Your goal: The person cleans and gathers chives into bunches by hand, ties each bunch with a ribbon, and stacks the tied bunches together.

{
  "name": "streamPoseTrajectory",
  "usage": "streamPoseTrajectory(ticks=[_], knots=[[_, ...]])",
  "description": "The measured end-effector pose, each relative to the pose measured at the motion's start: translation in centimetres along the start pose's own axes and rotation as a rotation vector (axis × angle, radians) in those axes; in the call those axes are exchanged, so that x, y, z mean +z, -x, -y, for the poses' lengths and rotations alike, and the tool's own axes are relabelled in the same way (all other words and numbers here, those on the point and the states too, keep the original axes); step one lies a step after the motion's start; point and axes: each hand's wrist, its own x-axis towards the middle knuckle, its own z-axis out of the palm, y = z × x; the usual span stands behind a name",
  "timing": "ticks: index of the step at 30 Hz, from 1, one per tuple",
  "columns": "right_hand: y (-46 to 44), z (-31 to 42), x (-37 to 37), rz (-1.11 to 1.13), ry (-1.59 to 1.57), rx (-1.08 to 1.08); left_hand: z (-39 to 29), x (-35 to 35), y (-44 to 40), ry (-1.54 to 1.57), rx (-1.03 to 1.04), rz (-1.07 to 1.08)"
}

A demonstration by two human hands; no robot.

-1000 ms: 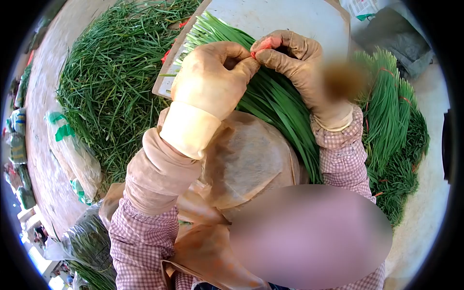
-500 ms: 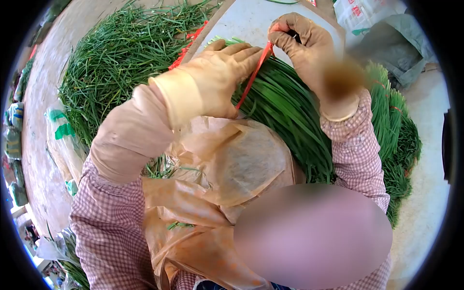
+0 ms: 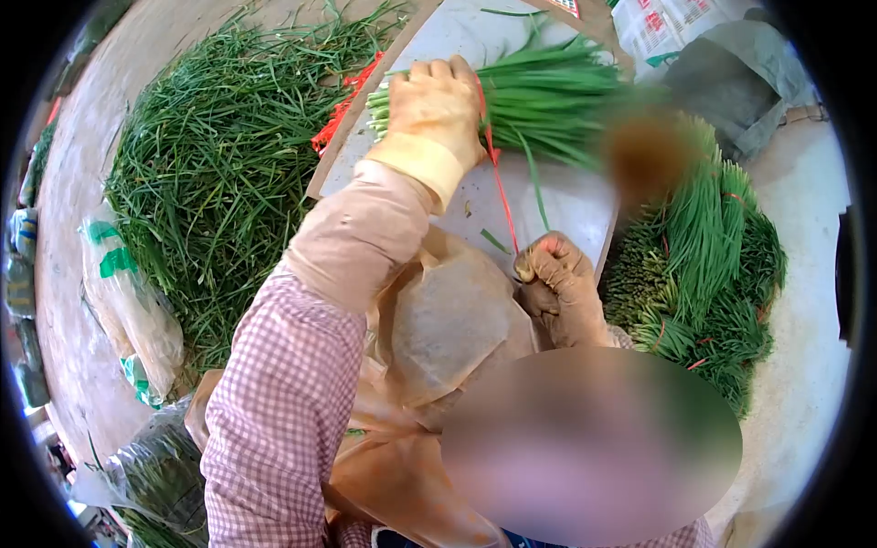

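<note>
A bunch of garlic chives (image 3: pixel 548 96) lies across a pale board (image 3: pixel 575 205), leaves to the right and pale cut ends to the left. My left hand (image 3: pixel 434 105), in a cream rubber glove, is wrapped over the bunch near those ends. A red tie (image 3: pixel 501 187) loops round the bunch beside my left fingers and stretches down to my right hand (image 3: pixel 559 279). That gloved right hand is closed on the tie's end near the board's front edge. One loose chive leaf (image 3: pixel 534 178) hangs from the bunch beside the tie.
A large heap of loose chives (image 3: pixel 210 173) lies to the left, with red ties (image 3: pixel 345 108) at the board's edge. Tied bunches (image 3: pixel 708 247) are stacked at right. A grey-green bag (image 3: pixel 731 78) stands behind them; a plastic roll (image 3: pixel 137 306) lies at lower left.
The bunch has swung from pointing toward me to lying across the board. My right hand has pulled the red tie down toward my body; my left hand has shifted up and right.
</note>
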Motion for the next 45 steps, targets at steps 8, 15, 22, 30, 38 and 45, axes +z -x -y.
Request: streamPoseTrajectory(ticks=[8, 15, 22, 30, 38, 45], knots=[[-5.0, 3.7, 0.6, 0.136, 0.526, 0.234, 2.1, -5.2, 0.3, 0.124, 0.270, 0.323], [-9.6, 4.0, 2.1, 0.204, 0.785, 0.360, 2.6, -5.4, -5.3, 0.104, 0.249, 0.568], [-8.2, 4.7, 3.4, 0.090, 0.781, 0.234, 2.7, -4.5, -3.7, 0.314, 0.224, 0.722], [-6.8, 8.9, 2.1, 0.046, 1.625, -1.213, 3.7, -7.7, 1.3, 0.889, 0.491, -0.249], [-8.4, 5.0, 3.6, 0.259, 1.604, -1.146, 5.2, -1.0, 4.9, 1.243, 0.351, -0.323], [-9.2, 3.9, 2.2, 0.182, 1.381, -1.128, 5.5, -10.7, 1.4, 0.565, 0.443, 0.119]])
